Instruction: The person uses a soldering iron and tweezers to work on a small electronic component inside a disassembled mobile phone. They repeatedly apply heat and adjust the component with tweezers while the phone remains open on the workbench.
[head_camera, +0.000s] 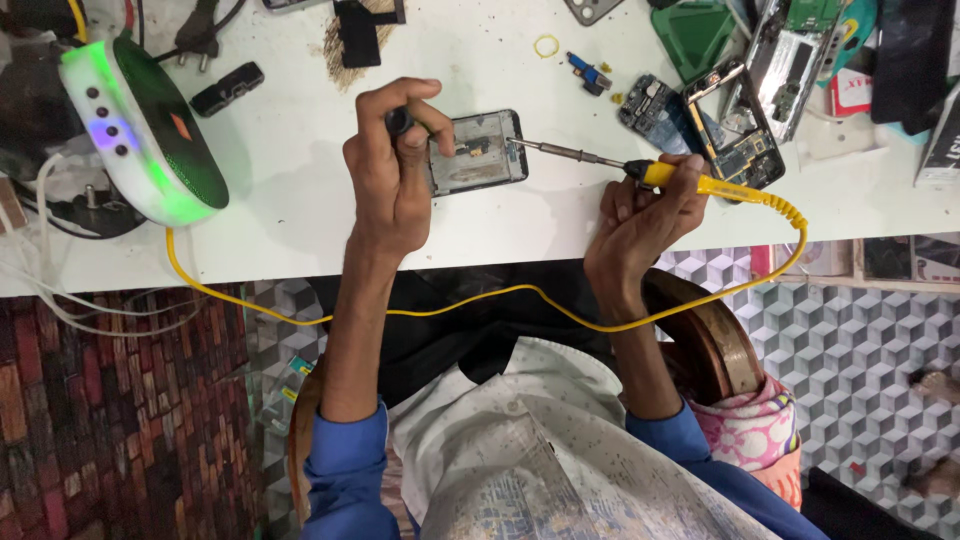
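An opened phone (478, 152) lies on the white table (290, 190), its inner parts showing. My left hand (392, 170) rests on the phone's left end and grips a small dark round object (400, 121) between thumb and fingers. In my right hand (640, 215) is a soldering iron (668, 176) with a yellow handle. The iron's metal tip touches the upper right corner of the phone. A yellow cord (480, 298) runs from the handle, loops down past the table edge and goes up to the left.
A white speaker with green and purple lights (140, 130) stands at the left. Several stripped phone boards and frames (740, 110) lie at the back right. A dark brush (360, 40), a plug (200, 35) and a small black block (228, 88) sit at the back.
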